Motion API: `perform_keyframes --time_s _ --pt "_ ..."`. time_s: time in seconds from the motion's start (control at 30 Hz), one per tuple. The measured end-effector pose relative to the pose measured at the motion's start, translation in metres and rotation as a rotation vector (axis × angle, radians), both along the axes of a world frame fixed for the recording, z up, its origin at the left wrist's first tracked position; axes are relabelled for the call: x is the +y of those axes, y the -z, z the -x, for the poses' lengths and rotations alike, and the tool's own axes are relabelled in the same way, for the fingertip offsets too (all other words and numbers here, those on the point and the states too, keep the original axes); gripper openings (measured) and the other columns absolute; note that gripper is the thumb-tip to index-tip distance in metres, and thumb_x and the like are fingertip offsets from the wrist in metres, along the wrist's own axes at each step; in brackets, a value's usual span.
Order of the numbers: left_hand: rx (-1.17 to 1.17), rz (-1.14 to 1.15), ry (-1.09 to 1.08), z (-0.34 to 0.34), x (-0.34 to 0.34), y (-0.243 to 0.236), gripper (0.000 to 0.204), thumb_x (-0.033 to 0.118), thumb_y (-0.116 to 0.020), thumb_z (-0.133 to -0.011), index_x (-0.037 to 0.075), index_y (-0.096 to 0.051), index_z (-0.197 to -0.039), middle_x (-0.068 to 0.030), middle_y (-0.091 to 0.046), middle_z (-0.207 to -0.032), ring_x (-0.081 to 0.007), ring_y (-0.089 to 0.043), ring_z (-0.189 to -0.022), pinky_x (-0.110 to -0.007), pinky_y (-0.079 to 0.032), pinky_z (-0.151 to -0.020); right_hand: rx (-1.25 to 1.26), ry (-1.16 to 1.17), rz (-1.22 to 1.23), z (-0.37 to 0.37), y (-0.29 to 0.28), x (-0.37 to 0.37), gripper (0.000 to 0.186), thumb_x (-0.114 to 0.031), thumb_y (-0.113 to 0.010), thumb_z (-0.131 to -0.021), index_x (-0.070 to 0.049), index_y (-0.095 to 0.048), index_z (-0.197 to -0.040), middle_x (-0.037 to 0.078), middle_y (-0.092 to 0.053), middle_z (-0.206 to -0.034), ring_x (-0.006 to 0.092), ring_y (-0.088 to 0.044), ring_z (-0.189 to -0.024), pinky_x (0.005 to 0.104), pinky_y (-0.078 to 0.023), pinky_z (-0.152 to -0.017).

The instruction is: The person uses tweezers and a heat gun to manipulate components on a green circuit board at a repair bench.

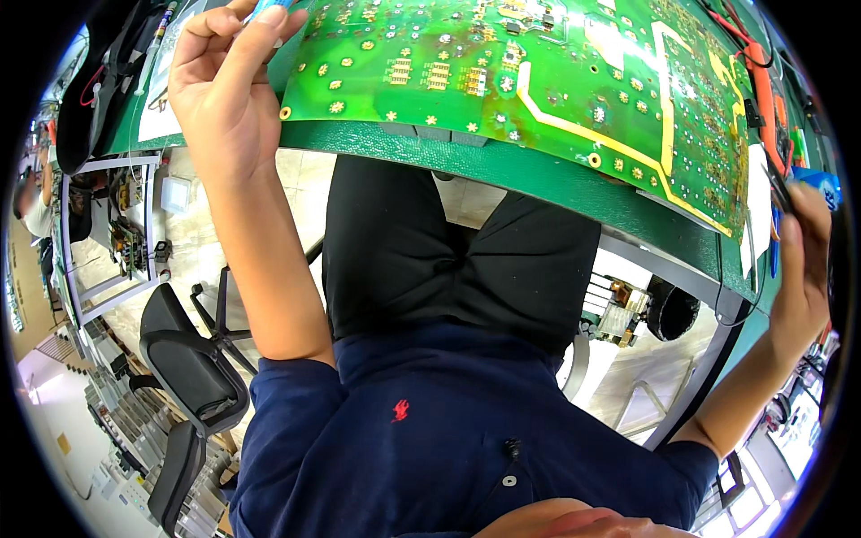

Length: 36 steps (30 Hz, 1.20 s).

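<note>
A large green circuit board [556, 112] with gold traces and solder points lies on the green-topped bench. Beyond its left edge, my left hand [229, 99] is raised, thumb and fingers pinched on a small blue object [272, 4]. The frame's top edge cuts that object off, so its kind does not show. Off the board's right side is my right hand [801, 260], its fingers closed around a slim dark tool [778, 186]. Exactly what kind of tool this is, I cannot make out.
Orange-handled tools [767, 99] and cables crowd the bench's right side. White paper [756, 211] lies by the board's right edge, another sheet [161, 117] at the left. A black office chair [188, 350] stands left of me. Electronic parts [619, 309] sit under the bench.
</note>
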<state>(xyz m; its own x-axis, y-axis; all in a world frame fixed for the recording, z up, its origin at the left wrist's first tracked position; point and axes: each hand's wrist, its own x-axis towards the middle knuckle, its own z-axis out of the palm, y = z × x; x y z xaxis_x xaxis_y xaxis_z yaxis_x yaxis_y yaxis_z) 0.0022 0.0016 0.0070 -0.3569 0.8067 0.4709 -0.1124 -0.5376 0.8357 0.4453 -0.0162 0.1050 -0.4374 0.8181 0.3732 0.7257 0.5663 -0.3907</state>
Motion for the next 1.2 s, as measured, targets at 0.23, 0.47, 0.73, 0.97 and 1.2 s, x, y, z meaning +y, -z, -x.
perform_keyframes --time_s 0.23,0.47,0.73,0.97,1.2 --pt "0.023 -0.022 -0.134 -0.024 0.0 -0.008 0.019 -0.006 -0.06 -0.078 0.006 -0.047 -0.085 -0.0144 -0.058 -0.105 -0.0127 -0.059 -0.082 -0.027 -0.053 -0.075 0.029 -0.203 0.05 0.079 0.006 0.043 0.013 0.004 -0.061 -0.081 0.003 -0.063 -0.094 0.004 -0.062 -0.089 0.0073 -0.052 -0.074 0.0192 -0.039 -0.067" --pt "0.077 -0.003 -0.079 -0.007 0.001 -0.001 0.013 -0.009 -0.059 -0.08 0.0 -0.05 -0.085 -0.024 -0.06 -0.107 -0.0265 -0.063 -0.095 -0.04 -0.051 -0.09 -0.011 -0.36 0.047 0.091 0.015 0.051 0.019 0.011 -0.059 -0.07 0.003 -0.062 -0.087 0.008 -0.061 -0.081 0.0119 -0.054 -0.069 0.0204 -0.038 -0.06" --pt "0.116 0.011 -0.076 -0.002 0.001 0.003 0.012 -0.009 -0.058 -0.081 0.0 -0.051 -0.085 -0.027 -0.059 -0.108 -0.0293 -0.061 -0.1 -0.044 -0.049 -0.092 -0.085 -0.413 0.067 0.094 0.01 0.049 0.02 0.016 -0.058 -0.069 0.008 -0.06 -0.088 0.016 -0.06 -0.082 0.0204 -0.056 -0.074 0.0252 -0.041 -0.062" --pt "0.125 0.013 -0.06 -0.003 0.001 0.001 0.012 -0.008 -0.058 -0.081 0.0 -0.05 -0.086 -0.0268 -0.059 -0.108 -0.0291 -0.06 -0.102 -0.045 -0.047 -0.093 -0.087 -0.418 -0.021 0.098 0.007 0.045 0.022 0.017 -0.06 -0.066 0.008 -0.06 -0.086 0.017 -0.061 -0.079 0.0217 -0.057 -0.069 0.0267 -0.043 -0.06" --pt "0.157 -0.024 -0.126 -0.027 -0.001 -0.009 0.02 -0.004 -0.062 -0.077 0.005 -0.046 -0.084 -0.0168 -0.059 -0.103 -0.0154 -0.06 -0.087 -0.028 -0.052 -0.078 -0.024 -0.362 0.051 0.102 0.009 0.04 0.02 0.015 -0.06 -0.07 0.007 -0.062 -0.087 0.014 -0.062 -0.08 0.017 -0.056 -0.069 0.0233 -0.041 -0.06"
